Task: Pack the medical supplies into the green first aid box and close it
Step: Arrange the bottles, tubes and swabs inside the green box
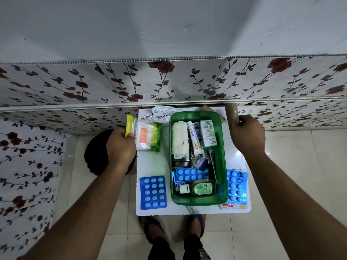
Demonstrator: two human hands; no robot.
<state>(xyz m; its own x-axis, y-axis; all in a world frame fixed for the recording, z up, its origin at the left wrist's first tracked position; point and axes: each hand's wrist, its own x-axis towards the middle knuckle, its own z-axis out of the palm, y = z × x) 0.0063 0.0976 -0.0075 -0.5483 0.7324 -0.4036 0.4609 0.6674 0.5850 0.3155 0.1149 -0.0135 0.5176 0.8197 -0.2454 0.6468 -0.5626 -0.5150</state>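
Observation:
The green first aid box [222, 166] stands open on a small white table [152, 162], with no lid in view. Inside lie a white gauze roll [180, 139], a tube, a white carton, a small jar, a blue blister strip [191, 174] and two small bottles. My left hand [120, 145] grips a clear packet of cotton swabs [146, 136] with a yellow header, left of the box. At the table's far right corner my right hand [247, 136] is closed around a brown cardboard roll [232, 114]. One blue blister pack [153, 192] lies front left, another [237, 186] right of the box.
Crumpled silver foil strips [161, 114] lie behind the box. A small printed packet [228, 205] sits at the table's front right corner. A dark round object [95, 156] rests on the tiled floor to the left. A floral-papered wall runs behind. My sandalled feet stand below the table.

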